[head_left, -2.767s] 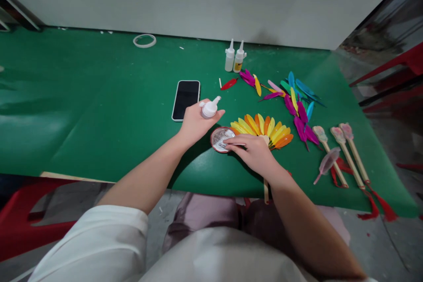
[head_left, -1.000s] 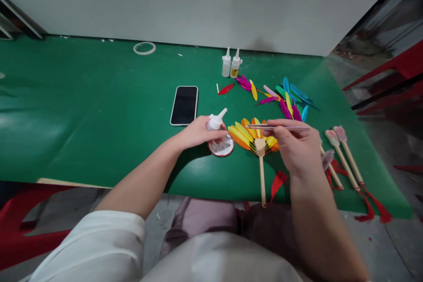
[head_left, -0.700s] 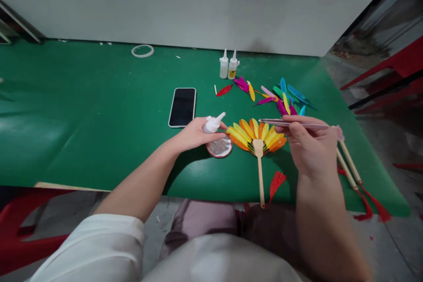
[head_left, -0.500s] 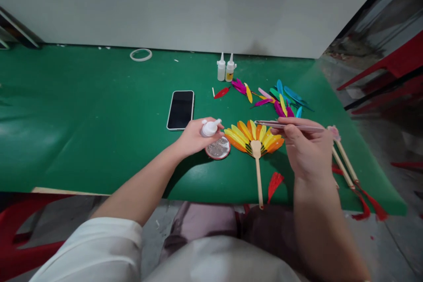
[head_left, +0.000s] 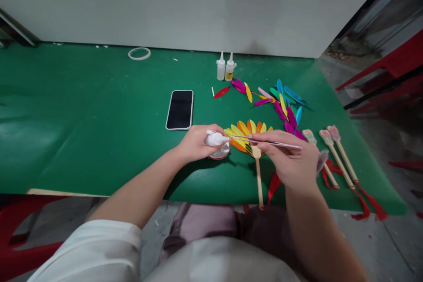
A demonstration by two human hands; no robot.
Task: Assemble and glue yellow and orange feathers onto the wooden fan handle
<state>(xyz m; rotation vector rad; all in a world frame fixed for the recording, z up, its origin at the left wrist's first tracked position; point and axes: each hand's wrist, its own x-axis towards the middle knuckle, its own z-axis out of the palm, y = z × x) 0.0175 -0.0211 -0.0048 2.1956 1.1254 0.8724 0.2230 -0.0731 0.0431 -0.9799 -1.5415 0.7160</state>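
My left hand (head_left: 196,143) is wrapped round a small white glue bottle (head_left: 215,139), tipped sideways with its nozzle pointing right. My right hand (head_left: 291,163) pinches slim metal tweezers (head_left: 264,142), whose tips meet the nozzle just above a yellow and orange feather fan (head_left: 246,134) on a wooden stick (head_left: 259,180). A small round red-rimmed dish (head_left: 222,154) lies under the bottle, mostly hidden by it. Whether the tweezer tips hold anything is too small to tell.
A black phone (head_left: 179,109) lies left of the fan on the green table (head_left: 82,119). Two glue bottles (head_left: 224,67) stand at the back. Loose coloured feathers (head_left: 280,101) and several wooden sticks with red tassels (head_left: 337,158) lie to the right. A tape ring (head_left: 139,53) lies far back.
My right hand lifted the tweezers out of the dish, swung right, then came back left so the tips meet the nozzle. My left hand tipped the bottle sideways.
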